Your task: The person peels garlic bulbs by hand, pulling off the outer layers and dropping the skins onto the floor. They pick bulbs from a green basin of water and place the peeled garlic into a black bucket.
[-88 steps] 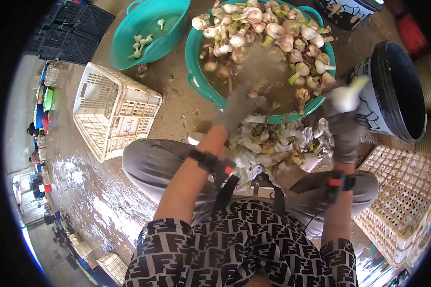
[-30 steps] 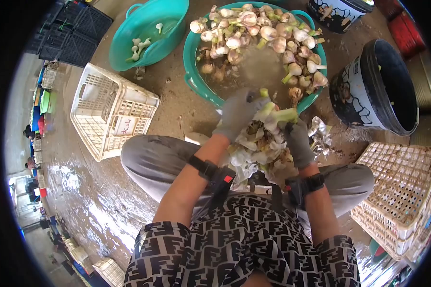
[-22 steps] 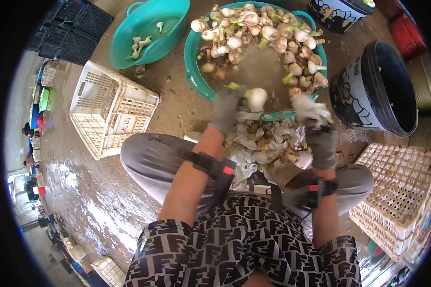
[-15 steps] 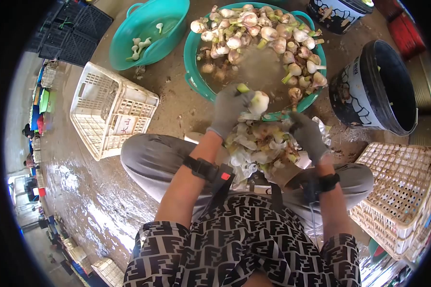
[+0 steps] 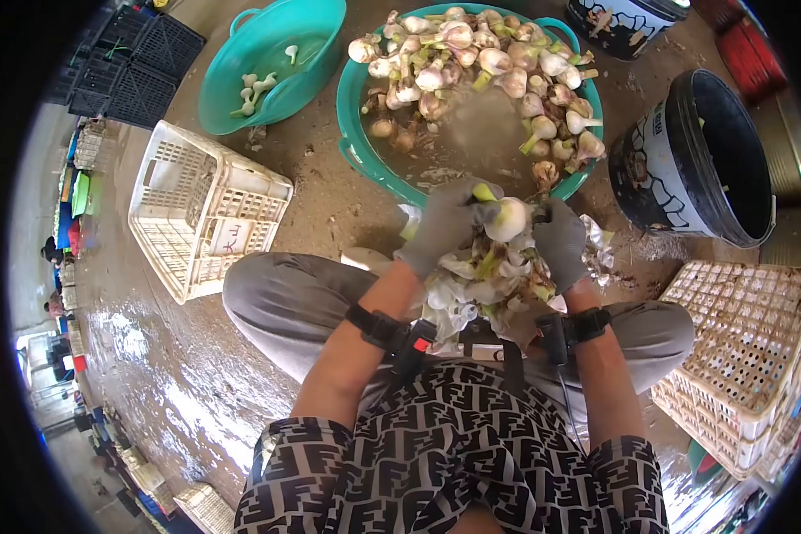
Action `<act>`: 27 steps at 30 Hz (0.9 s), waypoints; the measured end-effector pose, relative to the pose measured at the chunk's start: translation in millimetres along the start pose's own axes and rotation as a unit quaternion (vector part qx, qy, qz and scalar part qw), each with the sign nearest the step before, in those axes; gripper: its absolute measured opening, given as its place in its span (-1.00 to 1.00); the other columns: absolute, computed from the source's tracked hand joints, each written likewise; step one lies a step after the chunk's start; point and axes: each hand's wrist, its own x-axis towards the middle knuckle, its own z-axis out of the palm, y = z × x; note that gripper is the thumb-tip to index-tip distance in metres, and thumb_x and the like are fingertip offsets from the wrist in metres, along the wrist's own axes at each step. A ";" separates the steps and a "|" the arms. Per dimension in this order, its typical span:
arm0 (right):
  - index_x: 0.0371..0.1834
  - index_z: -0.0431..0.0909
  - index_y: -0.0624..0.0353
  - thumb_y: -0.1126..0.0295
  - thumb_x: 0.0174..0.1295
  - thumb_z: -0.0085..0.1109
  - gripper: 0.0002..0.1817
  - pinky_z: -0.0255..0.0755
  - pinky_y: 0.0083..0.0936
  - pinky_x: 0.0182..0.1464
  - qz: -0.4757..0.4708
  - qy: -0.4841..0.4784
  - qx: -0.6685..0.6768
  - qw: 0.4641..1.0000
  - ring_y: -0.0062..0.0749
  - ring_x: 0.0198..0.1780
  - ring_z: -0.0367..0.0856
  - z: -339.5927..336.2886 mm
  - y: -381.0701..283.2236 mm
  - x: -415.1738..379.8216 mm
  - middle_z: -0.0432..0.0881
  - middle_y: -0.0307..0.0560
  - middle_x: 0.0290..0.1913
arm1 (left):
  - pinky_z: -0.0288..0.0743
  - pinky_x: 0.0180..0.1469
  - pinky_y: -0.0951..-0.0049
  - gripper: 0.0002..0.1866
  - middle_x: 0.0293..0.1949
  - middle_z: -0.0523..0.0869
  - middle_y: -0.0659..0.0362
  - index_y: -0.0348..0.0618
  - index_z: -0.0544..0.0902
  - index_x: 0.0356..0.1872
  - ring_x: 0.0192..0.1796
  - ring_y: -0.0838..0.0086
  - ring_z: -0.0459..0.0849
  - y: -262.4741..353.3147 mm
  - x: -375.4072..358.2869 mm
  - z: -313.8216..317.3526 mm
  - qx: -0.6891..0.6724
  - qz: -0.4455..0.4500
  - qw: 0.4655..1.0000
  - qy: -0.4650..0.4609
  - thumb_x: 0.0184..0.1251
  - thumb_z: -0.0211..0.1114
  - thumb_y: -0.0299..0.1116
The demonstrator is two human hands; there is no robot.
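Observation:
In the head view my left hand (image 5: pixel 447 222), in a grey glove, is closed round the green stem of a pale garlic bulb (image 5: pixel 507 220). My gloved right hand (image 5: pixel 560 242) is beside the bulb's right side with its fingers bent; whether it pinches anything is hidden. Below both hands lies a heap of peeled garlic skins (image 5: pixel 472 283) between my legs. Just beyond, a round green tub (image 5: pixel 356 142) holds muddy water and many unpeeled garlic bulbs (image 5: pixel 454 36).
A green basin (image 5: pixel 280 89) with several white bulbs stands at the upper left, above a white crate (image 5: pixel 212 214). Black buckets (image 5: pixel 685 169) and another white crate (image 5: pixel 739 356) are on the right. Distant people appear at the far left edge.
My left hand has moved down and right with the bulb, away from the tub. My right hand has come left, nearer the bulb.

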 end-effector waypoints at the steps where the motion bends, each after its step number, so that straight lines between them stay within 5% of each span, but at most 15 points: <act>1: -0.27 0.55 0.12 0.32 -0.02 0.13 -0.76 0.43 -0.23 -0.12 0.028 -0.016 -0.019 0.999 -0.04 -0.16 0.59 3.0 11.5 2.3 0.63 0.04 -0.28 | 0.52 -0.17 0.47 -0.81 -0.27 0.63 0.19 -0.23 0.59 -0.19 -0.22 0.50 0.62 0.7 -0.3 -4.6 -0.098 -0.019 0.995 -0.013 0.20 0.24 -0.40; 5: -0.23 0.57 0.14 0.26 -0.02 0.12 -0.70 0.44 -0.21 -0.05 0.066 -0.163 -0.055 0.983 0.00 -0.09 0.58 12.9 31.6 1.9 0.61 0.16 -0.15 | 0.55 -0.11 0.48 -0.79 -0.18 0.62 0.15 -0.27 0.52 -0.08 -0.17 0.47 0.62 0.0 -2.7 -18.5 -0.262 -0.137 0.954 -0.038 0.36 0.06 -0.41; 11: -0.16 0.56 0.18 0.25 0.02 0.13 -0.67 0.46 -0.27 -0.02 0.026 -0.286 -0.164 0.944 -0.06 -0.09 0.60 22.8 59.4 4.2 0.63 0.09 -0.15 | 0.51 -0.29 0.43 -0.83 -0.40 0.63 0.14 -0.24 0.53 -0.20 -0.38 0.43 0.61 -51.8 -2.8 -33.6 -0.481 -0.158 0.857 0.095 0.32 0.12 -0.35; 14: -0.17 0.54 0.20 0.34 0.09 0.12 -0.74 0.52 -0.43 -0.23 0.116 -0.279 0.305 0.903 -0.26 -0.26 0.64 6.0 22.5 -4.5 0.64 -0.03 -0.26 | 0.51 -0.37 0.38 -0.83 -0.40 0.65 0.10 -0.20 0.53 -0.26 -0.39 0.36 0.61 -56.2 -4.4 -32.9 -0.513 -0.190 0.832 0.092 0.32 0.14 -0.30; 16: -0.22 0.54 0.21 0.41 0.13 0.10 -0.82 0.48 -0.54 -0.39 -0.252 -0.097 0.237 0.933 -0.38 -0.37 0.61 16.2 12.6 2.9 0.62 -0.08 -0.33 | 0.55 -0.34 0.34 -0.81 -0.32 0.65 0.07 -0.19 0.53 -0.22 -0.33 0.33 0.64 -60.3 -1.1 -28.8 -0.555 -0.205 0.804 0.057 0.33 0.14 -0.28; 18: -0.25 0.54 0.22 0.44 0.18 0.07 -0.87 0.44 -0.61 -0.50 -0.246 -0.094 0.325 0.908 -0.46 -0.45 0.59 20.1 1.8 2.7 0.60 -0.10 -0.37 | 0.62 -0.27 0.30 -0.76 -0.20 0.66 0.03 -0.20 0.52 -0.14 -0.20 0.30 0.67 -65.9 -3.0 -17.9 -0.607 -0.228 0.761 0.027 0.34 0.13 -0.25; 20: -0.27 0.54 0.23 0.44 0.22 0.04 -0.88 0.41 -0.65 -0.54 0.139 -0.266 0.541 0.786 -0.48 -0.49 0.58 -0.1 -28.6 -4.2 0.60 -0.09 -0.37 | 0.61 -0.32 0.36 -0.79 -0.25 0.66 0.06 -0.19 0.52 -0.17 -0.27 0.35 0.67 -70.4 -1.6 -9.5 -0.577 -0.224 0.781 0.087 0.34 0.13 -0.26; 24: -0.15 0.48 0.23 0.34 0.26 0.04 -0.79 0.48 -0.62 -0.46 0.088 -0.222 0.582 0.777 -0.46 -0.47 0.58 -11.4 -38.4 -16.6 0.60 -0.07 -0.37 | 0.59 -0.37 0.45 -0.82 -0.31 0.65 0.11 -0.19 0.51 -0.22 -0.35 0.44 0.64 -75.4 -3.6 -22.1 -0.410 -0.221 0.876 0.127 0.35 0.13 -0.29; 27: -0.04 0.42 0.20 0.25 0.25 0.07 -0.69 0.52 -0.53 -0.38 0.152 -0.163 0.671 0.708 -0.44 -0.37 0.59 1.9 -24.4 -15.1 0.59 -0.04 -0.27 | 0.57 -0.36 0.47 -0.81 -0.32 0.64 0.16 -0.23 0.51 -0.19 -0.34 0.51 0.61 -63.8 -3.0 -19.5 -0.413 -0.217 0.869 0.166 0.35 0.11 -0.30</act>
